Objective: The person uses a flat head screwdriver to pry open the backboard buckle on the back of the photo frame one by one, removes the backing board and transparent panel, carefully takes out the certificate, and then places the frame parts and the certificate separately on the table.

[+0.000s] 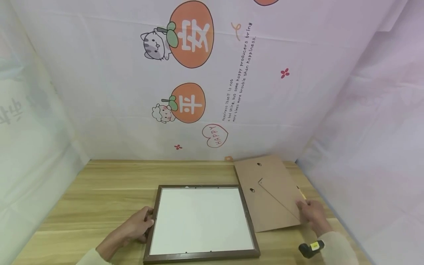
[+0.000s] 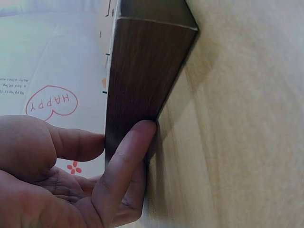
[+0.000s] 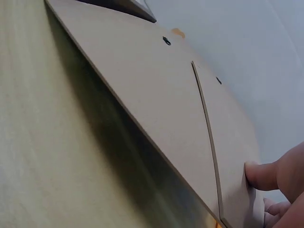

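A brown picture frame (image 1: 202, 254) lies on the wooden table with a white sheet (image 1: 202, 221) inside its border. At its left side, my left hand (image 1: 137, 222) grips the frame; the left wrist view shows the thumb on the top edge and a finger along the outer side (image 2: 137, 76). To the right, a tan backing board (image 1: 276, 204) is tilted, its near edge raised off the table. My right hand (image 1: 314, 214) pinches its right edge, thumb on the face in the right wrist view. Two small black hangers and a stand flap show on the board.
A thin yellow and black thing (image 1: 302, 193) shows beside the board's right edge, partly hidden. White printed cloth (image 1: 265, 121) hangs behind the table (image 1: 112, 184) and along both sides. A small orange thing (image 1: 229, 159) is at the back edge.
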`<state>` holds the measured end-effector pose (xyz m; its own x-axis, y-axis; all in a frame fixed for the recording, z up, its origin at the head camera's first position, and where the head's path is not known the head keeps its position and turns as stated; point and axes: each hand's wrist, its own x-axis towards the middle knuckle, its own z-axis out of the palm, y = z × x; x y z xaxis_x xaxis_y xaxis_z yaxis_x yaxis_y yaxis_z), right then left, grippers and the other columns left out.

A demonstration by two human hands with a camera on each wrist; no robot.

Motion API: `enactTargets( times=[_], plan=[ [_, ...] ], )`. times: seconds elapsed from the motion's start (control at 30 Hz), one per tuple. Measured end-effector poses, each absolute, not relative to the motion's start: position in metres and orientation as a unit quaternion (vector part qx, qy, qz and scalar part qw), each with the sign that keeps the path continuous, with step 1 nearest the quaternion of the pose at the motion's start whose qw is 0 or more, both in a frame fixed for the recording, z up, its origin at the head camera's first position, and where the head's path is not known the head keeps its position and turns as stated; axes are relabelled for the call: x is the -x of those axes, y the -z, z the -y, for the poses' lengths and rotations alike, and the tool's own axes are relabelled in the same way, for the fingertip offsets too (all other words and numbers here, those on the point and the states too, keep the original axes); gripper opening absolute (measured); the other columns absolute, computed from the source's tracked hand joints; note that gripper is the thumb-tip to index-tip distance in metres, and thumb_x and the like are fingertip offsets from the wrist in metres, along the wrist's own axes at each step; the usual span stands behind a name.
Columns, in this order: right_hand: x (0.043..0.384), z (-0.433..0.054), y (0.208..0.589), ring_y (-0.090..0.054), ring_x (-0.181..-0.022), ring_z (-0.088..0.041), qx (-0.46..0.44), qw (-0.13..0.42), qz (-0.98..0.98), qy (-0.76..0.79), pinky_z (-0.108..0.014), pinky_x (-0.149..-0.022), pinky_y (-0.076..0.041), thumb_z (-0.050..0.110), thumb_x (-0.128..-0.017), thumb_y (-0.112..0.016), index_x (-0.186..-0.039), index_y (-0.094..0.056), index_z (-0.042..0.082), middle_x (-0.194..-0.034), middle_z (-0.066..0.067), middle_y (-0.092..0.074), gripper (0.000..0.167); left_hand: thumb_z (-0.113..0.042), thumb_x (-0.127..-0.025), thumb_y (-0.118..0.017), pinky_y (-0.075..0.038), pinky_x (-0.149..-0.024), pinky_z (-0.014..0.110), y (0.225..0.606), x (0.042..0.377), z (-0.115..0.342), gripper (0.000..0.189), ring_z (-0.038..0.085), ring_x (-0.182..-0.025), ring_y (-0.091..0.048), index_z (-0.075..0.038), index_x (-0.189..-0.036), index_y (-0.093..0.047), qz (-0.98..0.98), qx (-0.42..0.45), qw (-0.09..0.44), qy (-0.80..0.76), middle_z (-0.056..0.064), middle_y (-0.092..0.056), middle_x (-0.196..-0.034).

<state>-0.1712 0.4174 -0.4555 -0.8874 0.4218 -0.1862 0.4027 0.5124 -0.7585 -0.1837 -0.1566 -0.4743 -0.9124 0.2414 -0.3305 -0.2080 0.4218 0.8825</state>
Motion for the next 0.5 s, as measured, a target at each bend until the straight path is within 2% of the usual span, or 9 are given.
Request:
enactTargets(
  times=[0.2,0.3,0.4,0.5],
  plan=[
    [0.17,-0.419,0.467,-0.052,-0.079,-0.025,0.257,0.023,0.855,-0.45,-0.029,-0.061,-0.046,0.02,-0.099,-0.05,-0.102,-0.055,-0.017,-0.085,-0.014,-0.054,0.037,0.0,-0.098,-0.044,-0.06,-0.064,0.038,0.476,0.185,0.156,0.048,0.027,-0.086,-0.063,0.013,-0.142,-0.03,-0.821,-0.015,0.208,-0.532,0.027,-0.054,-0.121],
    [0.169,-0.421,0.471,-0.051,-0.087,-0.031,0.263,0.019,0.855,-0.446,-0.027,-0.062,-0.045,0.02,-0.098,-0.052,-0.113,-0.051,-0.023,-0.096,-0.025,-0.053,0.046,0.0,-0.098,-0.044,-0.06,-0.064,0.038,0.477,0.185,0.156,0.047,0.027,-0.087,-0.063,0.013,-0.142,-0.03,-0.823,-0.016,0.208,-0.529,0.028,-0.054,-0.121],
    [0.168,-0.421,0.473,-0.049,-0.099,-0.038,0.268,0.017,0.858,-0.437,-0.026,-0.066,-0.046,0.021,-0.097,-0.053,-0.128,-0.044,-0.024,-0.116,-0.037,-0.048,0.055,0.0,-0.098,-0.044,-0.06,-0.064,0.038,0.477,0.185,0.156,0.048,0.027,-0.086,-0.063,0.013,-0.142,-0.03,-0.823,-0.013,0.207,-0.528,0.027,-0.054,-0.12],
    [0.167,-0.422,0.475,-0.046,-0.108,-0.044,0.271,0.019,0.86,-0.432,-0.036,-0.075,-0.05,0.021,-0.097,-0.053,-0.132,-0.041,-0.022,-0.127,-0.041,-0.041,0.057,0.0,-0.098,-0.043,-0.06,-0.063,0.038,0.477,0.185,0.156,0.048,0.027,-0.084,-0.063,0.013,-0.142,-0.029,-0.824,-0.012,0.208,-0.527,0.026,-0.055,-0.118]
  ],
)
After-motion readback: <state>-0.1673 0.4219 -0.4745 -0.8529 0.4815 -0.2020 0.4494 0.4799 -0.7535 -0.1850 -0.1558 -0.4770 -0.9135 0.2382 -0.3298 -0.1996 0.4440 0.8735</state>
